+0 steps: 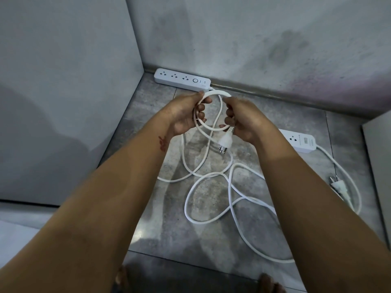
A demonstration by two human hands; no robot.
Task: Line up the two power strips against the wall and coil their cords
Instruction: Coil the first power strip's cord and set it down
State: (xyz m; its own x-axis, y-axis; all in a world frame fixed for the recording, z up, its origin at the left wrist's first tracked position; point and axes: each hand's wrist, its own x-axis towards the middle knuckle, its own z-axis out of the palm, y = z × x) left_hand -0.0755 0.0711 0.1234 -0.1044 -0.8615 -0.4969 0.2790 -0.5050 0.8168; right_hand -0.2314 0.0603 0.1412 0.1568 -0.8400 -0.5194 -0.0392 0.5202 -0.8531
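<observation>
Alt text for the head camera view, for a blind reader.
Left hand and right hand grip a small loop of white cord, its plug dangling below. One power strip lies against the wall; the second power strip sits farther right, away from it.

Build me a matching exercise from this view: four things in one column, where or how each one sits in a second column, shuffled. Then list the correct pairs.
Things
1. left power strip
2. right power strip
3. cord loop
4. far-right plug

Places
a. on the open floor, short of the wall, partly behind the right forearm
b. loose on the floor, ringed by slack cord
c. flush along the wall's base
d. gripped by the left hand and right hand

Pairs: 1-c, 2-a, 3-d, 4-b
</observation>
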